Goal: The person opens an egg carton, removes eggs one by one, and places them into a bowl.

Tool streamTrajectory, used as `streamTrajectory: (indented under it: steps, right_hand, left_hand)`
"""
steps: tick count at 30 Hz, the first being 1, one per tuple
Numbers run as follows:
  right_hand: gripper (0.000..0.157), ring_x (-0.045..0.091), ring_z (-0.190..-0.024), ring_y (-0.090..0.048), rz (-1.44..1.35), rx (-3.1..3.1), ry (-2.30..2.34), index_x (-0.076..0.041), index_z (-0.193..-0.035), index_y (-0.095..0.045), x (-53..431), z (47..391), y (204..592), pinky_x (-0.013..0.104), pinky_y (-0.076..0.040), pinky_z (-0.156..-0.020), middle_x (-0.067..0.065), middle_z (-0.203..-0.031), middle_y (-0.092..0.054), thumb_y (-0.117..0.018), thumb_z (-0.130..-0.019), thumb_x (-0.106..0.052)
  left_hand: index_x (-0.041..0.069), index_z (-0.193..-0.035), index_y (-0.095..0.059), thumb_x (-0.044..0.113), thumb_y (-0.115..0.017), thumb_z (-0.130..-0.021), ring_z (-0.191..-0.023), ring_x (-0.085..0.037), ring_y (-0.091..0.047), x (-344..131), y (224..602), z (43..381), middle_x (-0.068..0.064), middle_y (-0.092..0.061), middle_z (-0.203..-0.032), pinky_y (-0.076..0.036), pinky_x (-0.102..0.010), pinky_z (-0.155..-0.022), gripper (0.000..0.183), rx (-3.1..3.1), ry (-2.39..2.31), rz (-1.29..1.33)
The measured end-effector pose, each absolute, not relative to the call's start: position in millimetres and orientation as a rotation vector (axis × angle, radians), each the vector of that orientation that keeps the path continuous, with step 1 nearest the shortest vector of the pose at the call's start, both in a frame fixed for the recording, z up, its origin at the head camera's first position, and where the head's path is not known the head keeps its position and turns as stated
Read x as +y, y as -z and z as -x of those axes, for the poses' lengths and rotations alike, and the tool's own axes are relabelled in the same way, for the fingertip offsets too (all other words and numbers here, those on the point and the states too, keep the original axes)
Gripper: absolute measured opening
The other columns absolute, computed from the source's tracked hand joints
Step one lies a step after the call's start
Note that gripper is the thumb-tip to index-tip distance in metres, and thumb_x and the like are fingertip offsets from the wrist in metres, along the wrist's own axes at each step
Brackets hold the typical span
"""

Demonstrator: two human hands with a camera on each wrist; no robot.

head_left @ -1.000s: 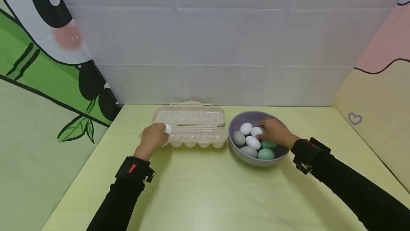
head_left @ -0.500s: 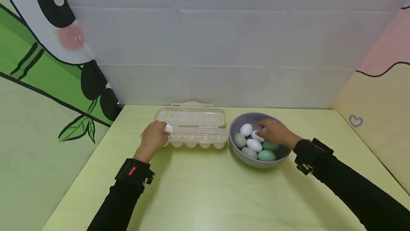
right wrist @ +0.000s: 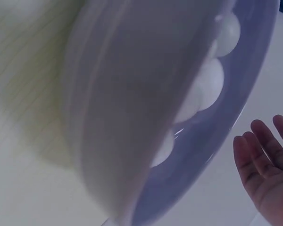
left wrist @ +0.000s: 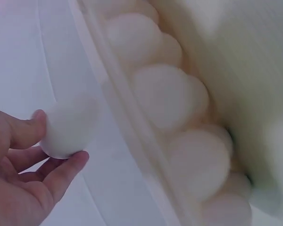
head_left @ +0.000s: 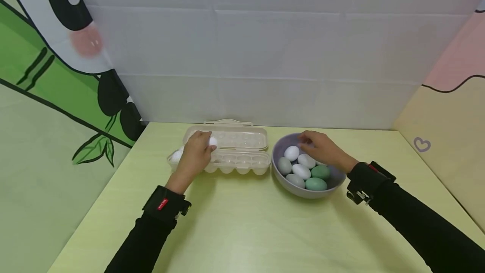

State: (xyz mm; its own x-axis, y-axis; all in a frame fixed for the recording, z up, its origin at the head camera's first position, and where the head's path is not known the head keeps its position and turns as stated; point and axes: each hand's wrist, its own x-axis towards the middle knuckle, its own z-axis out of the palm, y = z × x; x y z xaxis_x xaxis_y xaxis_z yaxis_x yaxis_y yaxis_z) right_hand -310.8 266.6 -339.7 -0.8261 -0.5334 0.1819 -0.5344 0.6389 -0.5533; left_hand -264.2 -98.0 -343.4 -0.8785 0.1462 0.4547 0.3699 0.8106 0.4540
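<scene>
My left hand (head_left: pixel 192 155) pinches a white egg (left wrist: pixel 68 129) between thumb and fingertips, above the egg carton (head_left: pixel 244 162). The carton lies with its clear lid (head_left: pixel 238 137) folded back. At its left end sits another white egg (head_left: pixel 177 155), partly hidden by the hand. Over the back right of the purple bowl (head_left: pixel 303 194) is my right hand (head_left: pixel 323 150), its fingers loosely extended and holding nothing. The bowl contains several eggs: white (head_left: pixel 301 171), grey (head_left: pixel 284 165) and green (head_left: pixel 316 183).
The carton and bowl stand side by side on a pale yellow-green table (head_left: pixel 242 226), close to the grey back wall (head_left: pixel 265 54). A side panel with a printed heart (head_left: pixel 422 144) borders the table on the right.
My left hand has moved right and up with its egg, uncovering the egg at the carton's left end. My right hand has let go of a white egg in the bowl and lifted slightly.
</scene>
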Motion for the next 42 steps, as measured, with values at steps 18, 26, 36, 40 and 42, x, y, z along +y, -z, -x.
streamTrajectory:
  steps: [18, 26, 36, 40, 42]
  right_hand:
    - [0.049, 0.027, -0.105, -0.056, -1.198, -2.693, -1.260, 0.000, -0.134, -0.044, 203, 292, 338, 0.038, -0.051, -0.082, 0.017, -0.124, -0.053, -0.065, -0.091, -0.011]
    - [0.056, 0.027, -0.101, -0.056, -1.273, -2.501, -1.342, -0.002, -0.130, -0.044, 182, 285, 346, 0.037, -0.053, -0.078, 0.011, -0.126, -0.049, -0.074, -0.083, -0.008]
    - [0.037, 0.023, -0.095, -0.060, -1.266, -2.427, -1.299, -0.004, -0.113, -0.051, 177, 285, 348, 0.027, -0.053, -0.075, 0.009, -0.115, -0.054, -0.072, -0.083, -0.003]
    - [0.036, 0.023, -0.094, -0.061, -1.290, -2.440, -1.267, -0.004, -0.112, -0.052, 179, 287, 346, 0.027, -0.054, -0.074, 0.009, -0.115, -0.054, -0.073, -0.083, -0.004]
    - [0.035, 0.023, -0.092, -0.061, -1.294, -2.445, -1.252, -0.004, -0.112, -0.052, 179, 288, 345, 0.027, -0.054, -0.073, 0.010, -0.114, -0.054, -0.073, -0.083, -0.004]
  left_hand:
    - [-0.011, -0.113, -0.061, -0.006, -0.067, -0.084, -0.102, -0.034, -0.059, -20, 346, 259, -0.021, -0.059, -0.107, -0.053, -0.035, -0.084, 0.030, -2.359, 1.543, 0.420]
    - [-0.009, -0.113, -0.061, -0.001, -0.067, -0.086, -0.104, -0.035, -0.058, -5, 351, 253, -0.021, -0.058, -0.112, -0.052, -0.035, -0.085, 0.029, -2.273, 1.726, 0.394]
    - [-0.010, -0.114, -0.060, 0.002, -0.067, -0.087, -0.104, -0.035, -0.058, -3, 355, 250, -0.021, -0.057, -0.111, -0.053, -0.034, -0.085, 0.030, -2.243, 1.785, 0.430]
    - [-0.008, -0.117, -0.060, 0.005, -0.065, -0.090, -0.105, -0.034, -0.058, -8, 354, 252, -0.020, -0.057, -0.113, -0.052, -0.035, -0.085, 0.031, -2.313, 1.747, 0.479]
    - [-0.006, -0.118, -0.060, 0.009, -0.063, -0.092, -0.105, -0.032, -0.059, -12, 353, 254, -0.018, -0.059, -0.115, -0.052, -0.037, -0.086, 0.030, -2.357, 1.712, 0.497]
